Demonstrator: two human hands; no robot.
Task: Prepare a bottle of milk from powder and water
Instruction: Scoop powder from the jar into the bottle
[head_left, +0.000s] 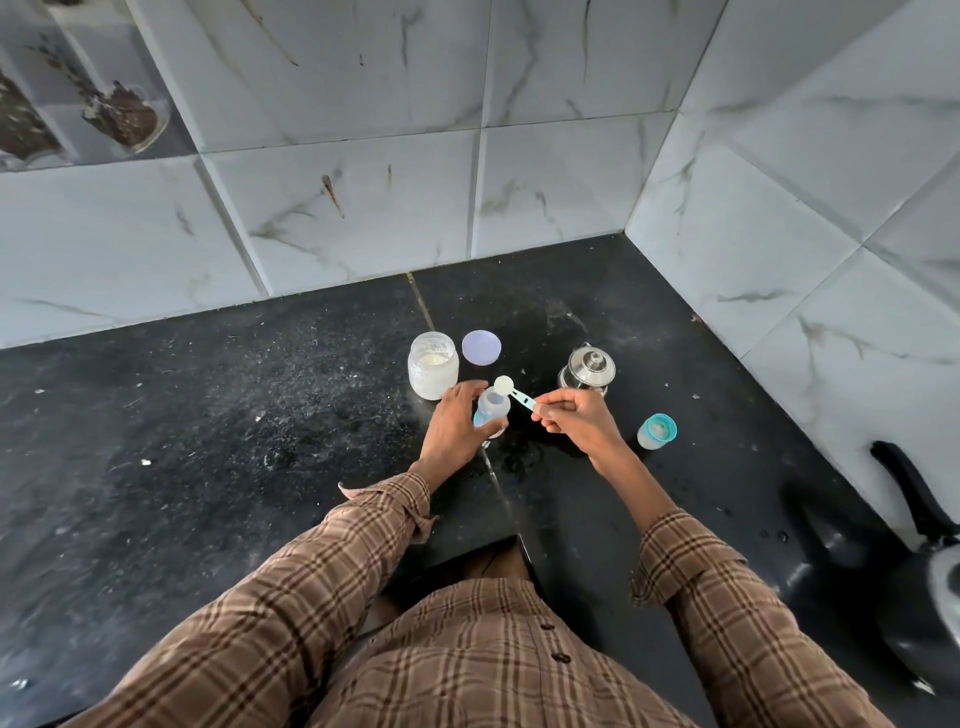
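- From the camera on my head, I looked down at a black counter (208, 441) in a corner of white marble tiles (363, 208).
- My left hand (454, 423) was curled around the side of a small baby bottle (492, 410). The bottle stood up on the counter with its top open.
- My right hand (574, 418) pinched the handle of a little blue scoop (514, 394) between my thumb and fingers.
- The round end of the scoop was full of pale powder. It was held just above the rim of the bottle.
- A clear jar (433, 365) with milk powder in it stood open just behind my left hand.
- The jar's round lid (481, 347) lay flat on the counter just beside the jar, on its right.
- A shiny steel pot (587, 370) with a lid and a knob on top stood behind my right hand.
- The bottle's cap (657, 431), with a teal ring, stood on the counter to the right of my right hand, a little apart from it.
- A dark pan (924, 571) with a long black handle sat at the far right edge.
- There were a few wet spots on the counter near the bottle.
- My sleeves (311, 571) were brown and checked.
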